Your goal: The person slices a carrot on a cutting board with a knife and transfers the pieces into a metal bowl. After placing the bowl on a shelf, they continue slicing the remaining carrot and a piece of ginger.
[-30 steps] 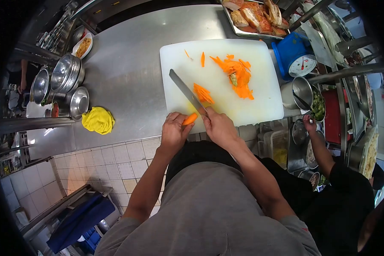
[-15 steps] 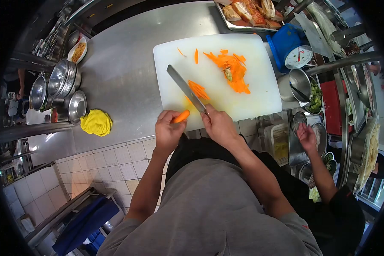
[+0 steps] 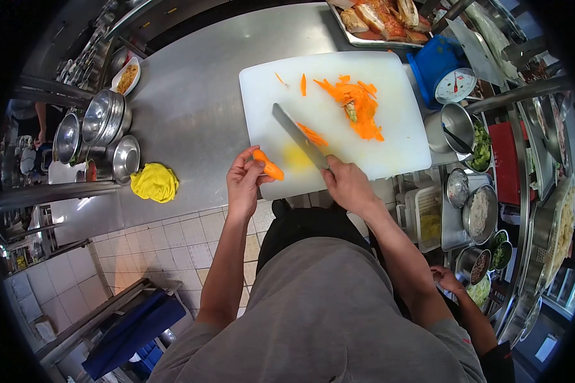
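Observation:
My left hand pinches a peeled piece of carrot at the left front corner of the white cutting board. In my right hand is the handle of a kitchen knife, its long blade pointing up and left over the board. Thin carrot slices lie beside the blade, partly hidden by it. Farther back on the board sits a pile of orange peelings with a pale greenish stub among them. Two small orange slivers lie to the left of that pile.
A yellow cloth and stacked metal bowls are on the left. At the right stand a blue scale, a metal pot and food containers. A tray of meat is behind the board. A co-worker's hand shows at lower right.
My left hand has turned the carrot piece and moved slightly away from the knife. The knife has shifted right, covering more of the slices. The co-worker's hand has drawn back from the containers.

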Available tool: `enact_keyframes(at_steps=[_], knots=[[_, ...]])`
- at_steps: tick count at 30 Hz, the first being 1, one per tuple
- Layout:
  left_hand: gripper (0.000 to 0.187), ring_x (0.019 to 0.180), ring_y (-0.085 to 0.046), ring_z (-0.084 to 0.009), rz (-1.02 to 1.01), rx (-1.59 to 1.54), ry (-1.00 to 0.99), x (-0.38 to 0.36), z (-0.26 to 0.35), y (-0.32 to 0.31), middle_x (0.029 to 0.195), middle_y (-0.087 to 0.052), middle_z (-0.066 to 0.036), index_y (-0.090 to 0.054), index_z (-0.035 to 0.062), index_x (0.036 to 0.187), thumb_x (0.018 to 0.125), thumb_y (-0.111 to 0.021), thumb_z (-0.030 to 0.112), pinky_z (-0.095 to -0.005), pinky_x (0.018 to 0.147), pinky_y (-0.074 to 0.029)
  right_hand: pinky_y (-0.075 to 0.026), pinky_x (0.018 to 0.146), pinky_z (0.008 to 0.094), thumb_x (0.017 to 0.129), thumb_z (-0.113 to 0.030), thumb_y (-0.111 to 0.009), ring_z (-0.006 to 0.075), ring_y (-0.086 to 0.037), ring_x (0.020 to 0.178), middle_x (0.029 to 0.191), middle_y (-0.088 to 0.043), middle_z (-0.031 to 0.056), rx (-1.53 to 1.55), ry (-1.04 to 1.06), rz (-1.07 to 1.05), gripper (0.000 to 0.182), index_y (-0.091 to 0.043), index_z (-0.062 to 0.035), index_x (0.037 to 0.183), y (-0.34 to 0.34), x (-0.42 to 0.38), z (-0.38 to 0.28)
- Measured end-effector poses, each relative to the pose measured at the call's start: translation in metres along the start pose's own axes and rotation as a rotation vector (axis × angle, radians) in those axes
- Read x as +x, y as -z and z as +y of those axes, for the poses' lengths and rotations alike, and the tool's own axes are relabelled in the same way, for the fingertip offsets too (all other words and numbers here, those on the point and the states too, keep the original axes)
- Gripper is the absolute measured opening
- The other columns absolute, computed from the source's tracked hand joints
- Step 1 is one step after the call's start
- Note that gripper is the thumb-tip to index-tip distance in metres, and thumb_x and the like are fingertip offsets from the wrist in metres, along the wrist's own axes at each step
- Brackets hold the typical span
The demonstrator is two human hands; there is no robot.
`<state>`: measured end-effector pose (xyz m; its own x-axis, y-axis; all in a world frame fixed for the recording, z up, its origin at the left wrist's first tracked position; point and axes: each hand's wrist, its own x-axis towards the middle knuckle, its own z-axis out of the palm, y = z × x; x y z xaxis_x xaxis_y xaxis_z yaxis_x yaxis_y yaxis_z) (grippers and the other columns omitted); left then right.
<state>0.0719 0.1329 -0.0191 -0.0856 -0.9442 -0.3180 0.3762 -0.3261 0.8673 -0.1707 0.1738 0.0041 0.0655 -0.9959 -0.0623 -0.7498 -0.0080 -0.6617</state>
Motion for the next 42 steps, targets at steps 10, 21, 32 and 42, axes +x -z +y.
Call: enact_keyframes(at_steps=[10, 21, 32, 42], knots=[[0.039, 0.096, -0.066, -0.0244, -0.075, 0.967, -0.498, 0.018, -0.012, 0.001, 0.113, -0.067, -0.011, -0.066, 0.0027, 0.117, 0.079, -0.073, -0.001, -0.0363, 0.086, -0.055, -0.055, 0.069, 0.0565, 0.09, -0.007, -0.058, 0.0473, -0.068, 0.073, 0.075, -0.067, 0.0277, -0.07, 0.044, -0.099, 0.012, -0.057, 0.0044, 0.094, -0.016, -0.009, -0.017], [0.028, 0.103, -0.063, -0.0333, -0.36, 1.243, -0.657, 0.014, -0.002, 0.02, 0.113, -0.066, -0.015, -0.071, 0.0014, 0.105, 0.08, -0.078, 0.012, -0.0407, 0.09, -0.052, -0.051, 0.07, 0.0583, 0.094, -0.008, -0.056, 0.0503, -0.065, 0.075, 0.074, -0.065, 0.0307, -0.058, -0.004, -0.137, 0.014, -0.052, 0.005, 0.098, -0.014, -0.003, -0.015], [0.017, 0.096, -0.064, -0.0354, -0.243, 1.165, -0.704, 0.029, -0.001, 0.009, 0.112, -0.067, -0.017, -0.068, 0.0006, 0.11, 0.096, -0.062, 0.008, -0.0419, 0.091, -0.051, -0.051, 0.078, 0.0556, 0.091, -0.006, -0.056, 0.0503, -0.066, 0.083, 0.081, -0.066, 0.0319, 0.188, 0.009, -0.189, 0.014, -0.056, 0.007, 0.096, -0.01, 0.003, -0.009], [0.031, 0.107, -0.061, -0.0354, -0.366, 1.309, -0.868, 0.024, -0.001, 0.009, 0.119, -0.063, -0.016, -0.068, -0.0008, 0.117, 0.088, -0.063, 0.006, -0.044, 0.091, -0.053, -0.05, 0.075, 0.0562, 0.092, -0.01, -0.057, 0.0498, -0.066, 0.08, 0.078, -0.065, 0.0313, 0.164, -0.03, -0.15, 0.017, -0.056, 0.0054, 0.097, -0.003, 0.021, 0.008]])
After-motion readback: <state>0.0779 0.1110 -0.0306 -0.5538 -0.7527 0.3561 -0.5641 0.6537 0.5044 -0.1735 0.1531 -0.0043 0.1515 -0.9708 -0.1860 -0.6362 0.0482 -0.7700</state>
